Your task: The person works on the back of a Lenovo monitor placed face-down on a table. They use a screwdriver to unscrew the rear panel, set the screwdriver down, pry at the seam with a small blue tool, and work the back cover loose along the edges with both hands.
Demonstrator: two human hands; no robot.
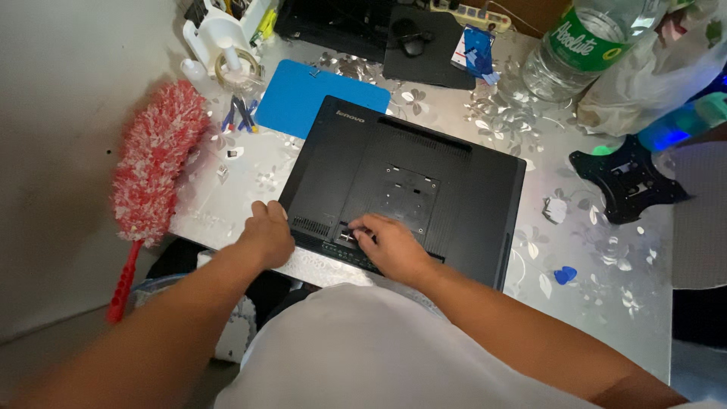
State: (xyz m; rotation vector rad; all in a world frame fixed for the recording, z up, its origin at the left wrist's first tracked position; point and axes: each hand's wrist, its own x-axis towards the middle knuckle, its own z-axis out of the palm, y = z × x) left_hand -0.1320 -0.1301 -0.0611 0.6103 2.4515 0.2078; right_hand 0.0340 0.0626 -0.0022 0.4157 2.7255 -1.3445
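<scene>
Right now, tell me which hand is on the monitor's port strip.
The right hand: its fingers touch the ports along the near edge of the black monitor. The left hand only grips the monitor's corner.

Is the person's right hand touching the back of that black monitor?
Touching. The head view shows the right hand with fingertips pressed on the black monitor near its lower edge, no gap visible.

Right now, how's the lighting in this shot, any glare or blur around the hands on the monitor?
Head view: light falls from above, with glare patches on the shiny table; the black monitor stays dark but readable; the left hand and right hand look fairly sharp; a blue glow flares at the right edge; corners look stretched.
</scene>
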